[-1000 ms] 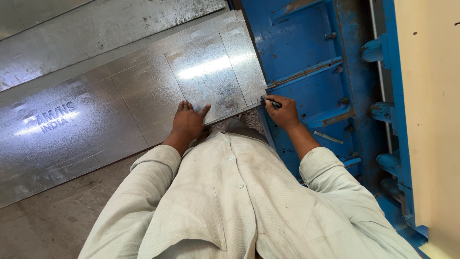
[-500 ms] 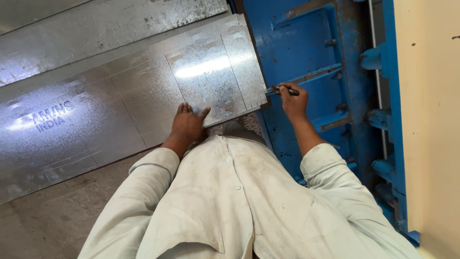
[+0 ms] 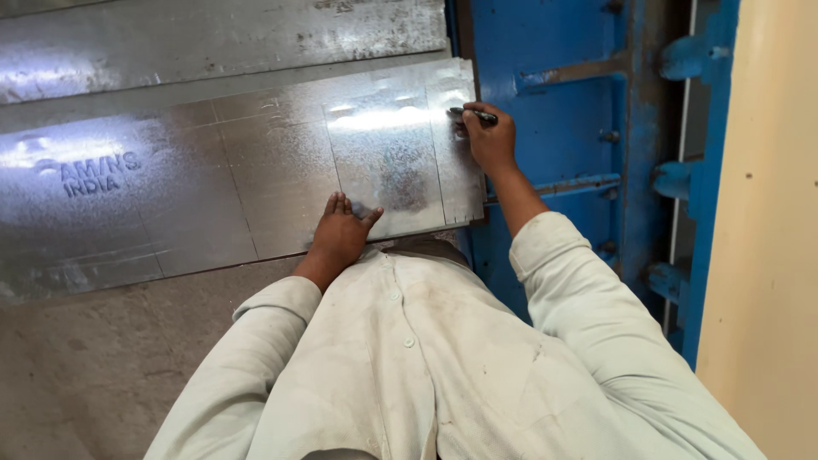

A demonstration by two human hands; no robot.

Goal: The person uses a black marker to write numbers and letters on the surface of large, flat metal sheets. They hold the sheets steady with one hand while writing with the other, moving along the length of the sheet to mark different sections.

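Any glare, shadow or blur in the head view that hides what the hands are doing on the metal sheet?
Head view: bright glare streaks cross the metal sheet, strongest at its far left and beside the right hand, which holds a dark marker; the left hand lies flat and sharp; a soft shadow falls near it; no motion blur.

Shiny steel sheet flat; marker (dark) atop.
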